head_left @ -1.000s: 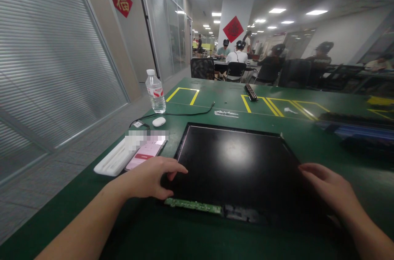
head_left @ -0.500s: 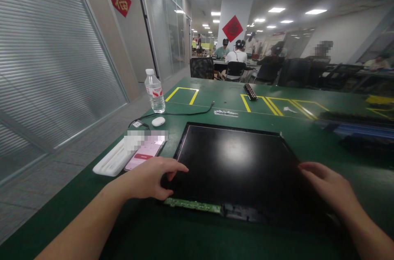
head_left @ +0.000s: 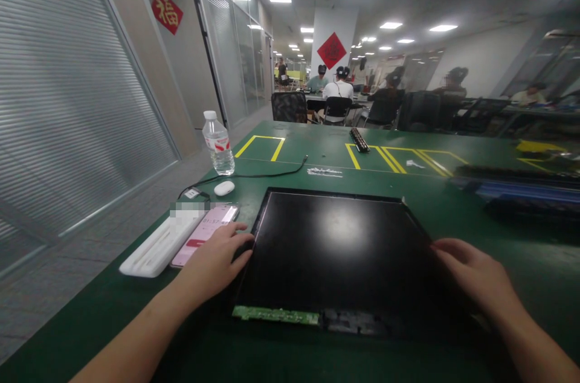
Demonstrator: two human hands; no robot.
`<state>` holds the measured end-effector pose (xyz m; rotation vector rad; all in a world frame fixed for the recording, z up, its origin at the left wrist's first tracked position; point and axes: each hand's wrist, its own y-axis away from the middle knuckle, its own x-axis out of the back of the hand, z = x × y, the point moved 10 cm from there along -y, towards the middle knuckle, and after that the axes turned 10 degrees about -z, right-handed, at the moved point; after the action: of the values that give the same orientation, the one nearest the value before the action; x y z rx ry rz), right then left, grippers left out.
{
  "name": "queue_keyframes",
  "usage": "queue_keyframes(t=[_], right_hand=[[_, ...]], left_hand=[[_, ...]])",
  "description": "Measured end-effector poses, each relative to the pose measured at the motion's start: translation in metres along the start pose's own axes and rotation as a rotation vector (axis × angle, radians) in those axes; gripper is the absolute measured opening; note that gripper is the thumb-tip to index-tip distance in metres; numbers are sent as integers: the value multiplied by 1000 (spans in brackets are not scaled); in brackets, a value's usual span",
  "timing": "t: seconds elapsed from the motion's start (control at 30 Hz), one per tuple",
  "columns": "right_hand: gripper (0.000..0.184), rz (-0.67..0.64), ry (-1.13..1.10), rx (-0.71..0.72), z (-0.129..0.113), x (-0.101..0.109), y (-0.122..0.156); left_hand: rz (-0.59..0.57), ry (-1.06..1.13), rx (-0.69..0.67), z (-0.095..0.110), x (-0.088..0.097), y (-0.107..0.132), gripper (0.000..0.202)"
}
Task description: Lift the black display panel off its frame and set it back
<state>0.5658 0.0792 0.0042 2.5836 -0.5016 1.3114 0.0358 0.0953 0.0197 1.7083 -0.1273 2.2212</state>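
A black LCD screen panel lies flat on the green table, with a green circuit board strip along its near edge. Beside the panel's left edge is my left hand, fingers stretched and apart, the fingertips at or just touching that edge. My right hand is at the panel's right edge, its fingers together and bent against the side; the fingertips are partly hidden in the dark. Next to my left hand lies a phone with a pink screen, alongside a long white case.
A water bottle, a small white earbud case and a black cable lie beyond the phone. Farther off are a dark strip, yellow tape marks and blurred blue and black items. People sit in the background.
My left hand has drawn back from over the panel's surface to its left edge, its fingers straightening. My right hand stays at the right edge. The whole view has shifted slightly.
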Motion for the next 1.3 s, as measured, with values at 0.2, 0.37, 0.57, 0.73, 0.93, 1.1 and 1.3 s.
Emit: queue_keyframes(t=[0.2, 0.37, 0.57, 0.73, 0.93, 1.1, 1.3], right_hand=[[41, 1, 145, 54, 0, 0, -5], [45, -81, 199, 26, 11, -11, -11], [51, -108, 238, -22, 19, -16, -13], [48, -136, 213, -29, 19, -17, -13], [40, -88, 143, -22, 22, -17, -17], [36, -119, 103, -61, 30, -21, -22], [38, -114, 91, -42, 38, -24, -27]], left_hand=[[-41, -43, 8, 14, -2, 2, 47], [-73, -47, 10, 15, -8, 1, 52], [-47, -15, 7, 11, -14, 0, 52], [-28, 46, 15, 10, -16, -2, 51], [-26, 126, 43, 9, -15, -4, 55], [40, 192, 27, 5, -18, -6, 54], [83, 197, 25, 1, -19, -7, 58]])
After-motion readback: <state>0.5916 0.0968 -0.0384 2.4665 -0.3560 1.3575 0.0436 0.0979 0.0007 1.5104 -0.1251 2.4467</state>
